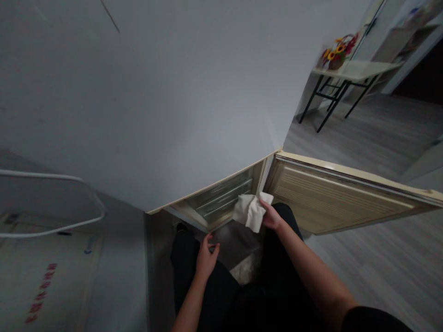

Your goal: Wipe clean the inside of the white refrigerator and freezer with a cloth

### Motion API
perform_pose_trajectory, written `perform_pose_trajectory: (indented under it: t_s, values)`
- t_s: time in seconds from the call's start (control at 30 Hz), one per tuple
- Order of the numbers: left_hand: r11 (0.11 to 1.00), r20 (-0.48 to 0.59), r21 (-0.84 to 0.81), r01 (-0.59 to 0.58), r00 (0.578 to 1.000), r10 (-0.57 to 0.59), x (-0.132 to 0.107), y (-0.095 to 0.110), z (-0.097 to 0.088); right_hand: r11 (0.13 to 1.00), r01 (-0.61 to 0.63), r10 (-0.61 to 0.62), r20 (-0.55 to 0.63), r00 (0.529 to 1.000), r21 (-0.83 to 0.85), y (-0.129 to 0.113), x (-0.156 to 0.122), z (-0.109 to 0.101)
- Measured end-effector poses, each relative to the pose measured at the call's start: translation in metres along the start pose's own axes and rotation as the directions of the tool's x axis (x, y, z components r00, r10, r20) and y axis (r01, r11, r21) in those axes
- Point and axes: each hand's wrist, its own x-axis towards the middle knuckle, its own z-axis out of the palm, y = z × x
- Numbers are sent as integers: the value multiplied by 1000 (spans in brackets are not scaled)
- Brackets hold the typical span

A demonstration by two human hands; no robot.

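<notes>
My right hand is closed on a crumpled white cloth or paper towel; which of the two I cannot tell. It is held just in front of the opening of a low fridge or freezer compartment, where several wire-like shelf bars show. The compartment's yellowed door stands swung out to the right, its ribbed inner face and grey seal showing. My left hand is empty, fingers apart and slightly curled, close to the lower left corner of the compartment and above my left knee.
A large pale grey panel rises above the compartment. At the far right stands a folding table with a basket of flowers. To the left are a bent white rail and a box with red lettering. Wood-look floor lies right.
</notes>
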Motion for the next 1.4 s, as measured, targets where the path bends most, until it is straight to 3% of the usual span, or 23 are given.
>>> perform_pose_trajectory:
  t_s: [0.1, 0.17, 0.27, 0.4, 0.47, 0.6, 0.73, 1.0, 1.2, 1.4]
  values:
    - [985, -2, -128, 115, 993, -117, 10, 5, 16, 994, -88, 89, -14, 996, 69, 1, -41, -60]
    - [964, -46, -207, 169, 982, -182, 17, 10, 37, 991, -110, 109, 17, 994, 74, 0, -56, -84]
    - [926, -67, -310, 215, 967, -247, 31, 20, 79, 987, -152, 148, 76, 986, 47, -7, -56, -98]
    - [808, -37, -517, 283, 936, -351, 70, 38, 127, 986, -161, 156, 148, 977, 28, -22, -37, -97]
    - [716, -17, -622, 318, 908, -418, 99, 49, 134, 981, -194, 191, 191, 963, 1, -26, -30, -95]
    - [556, -18, -772, 306, 865, -501, 153, 67, 124, 963, -270, 267, 230, 936, -19, -30, -26, -95]
    - [450, 22, -847, 284, 864, -504, 171, 75, 117, 956, -294, 283, 236, 930, 11, -30, -27, -97]
    - [379, 70, -875, 301, 854, -516, 129, 61, 133, 951, -304, 287, 218, 933, 48, -29, -26, -89]
    - [325, 170, -865, 382, 834, -526, 71, 51, 136, 945, -321, 302, 210, 930, 61, -28, -27, -79]
    - [285, 272, -821, 496, 777, -568, 9, 38, 147, 949, -309, 291, 218, 932, 54, -23, -24, -75]
